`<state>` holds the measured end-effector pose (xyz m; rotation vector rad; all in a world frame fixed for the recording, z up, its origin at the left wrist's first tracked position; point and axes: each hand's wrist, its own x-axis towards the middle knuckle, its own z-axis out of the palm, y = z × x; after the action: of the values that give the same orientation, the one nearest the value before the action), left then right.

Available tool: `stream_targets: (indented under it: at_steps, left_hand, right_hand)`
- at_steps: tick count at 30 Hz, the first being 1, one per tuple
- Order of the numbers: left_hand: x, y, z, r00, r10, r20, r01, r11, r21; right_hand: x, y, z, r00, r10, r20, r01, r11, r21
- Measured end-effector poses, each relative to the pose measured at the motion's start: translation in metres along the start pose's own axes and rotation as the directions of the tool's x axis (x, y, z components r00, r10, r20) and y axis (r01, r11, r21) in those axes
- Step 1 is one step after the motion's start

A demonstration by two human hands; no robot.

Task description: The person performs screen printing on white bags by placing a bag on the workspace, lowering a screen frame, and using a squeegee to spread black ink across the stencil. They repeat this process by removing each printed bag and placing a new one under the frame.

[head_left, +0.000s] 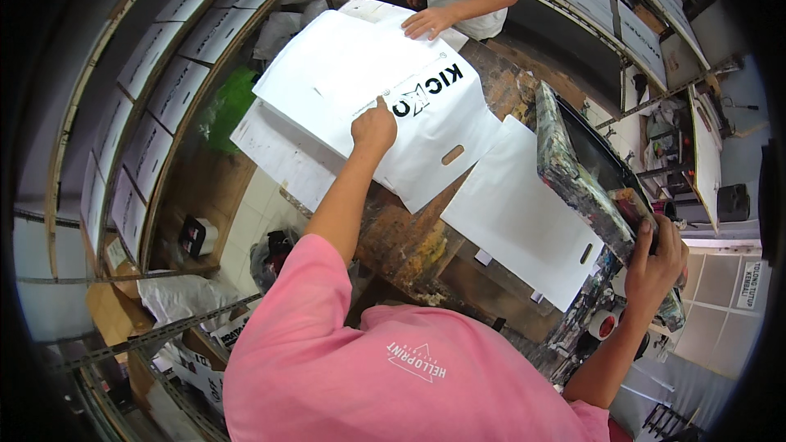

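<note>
Left hand point(374, 126), fingers curled, pinches the printed white plastic bag point(426, 115) at the paint-stained surface point(401, 237)'s far edge; right hand point(655, 266) wraps closed around the paint-crusted screen frame point(573, 172) at its right edge.

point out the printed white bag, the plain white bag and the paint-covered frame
printed white bag point(426, 127), head view, bare part right of the print
plain white bag point(520, 213), head view, its middle
paint-covered frame point(565, 172), head view, its near rail
</note>
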<state>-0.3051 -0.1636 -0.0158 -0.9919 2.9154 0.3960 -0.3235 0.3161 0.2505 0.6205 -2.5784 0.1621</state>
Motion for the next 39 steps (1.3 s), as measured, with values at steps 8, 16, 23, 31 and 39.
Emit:
stream_targets:
  at_steps: [8,16,23,31,39]
  left_hand:
    - [-0.041,-0.018,0.005,0.982,-0.181,0.054,0.183,0.983,-0.019]
    - [-0.030,-0.039,-0.008,0.988,-0.154,0.029,0.155,0.988,-0.021]
    - [-0.114,0.014,-0.007,0.962,0.271,0.030,-0.260,0.946,-0.193]
    - [-0.232,0.119,-0.038,0.412,0.887,0.207,0.114,0.175,-0.978]
    - [-0.278,0.157,-0.092,0.670,0.586,0.456,0.731,-0.417,-0.540]
  right_hand:
    - [-0.002,-0.001,0.002,1.000,-0.010,-0.018,0.010,1.000,-0.014]
    - [-0.005,0.001,0.002,0.999,0.005,-0.033,-0.004,1.000,0.023]
    - [-0.010,-0.001,-0.001,0.997,0.007,-0.075,-0.007,1.000,0.000]
    - [0.018,0.010,-0.002,0.991,0.033,-0.129,-0.025,0.998,0.065]
    - [-0.105,0.003,0.039,0.993,-0.084,0.085,0.073,0.990,0.117]
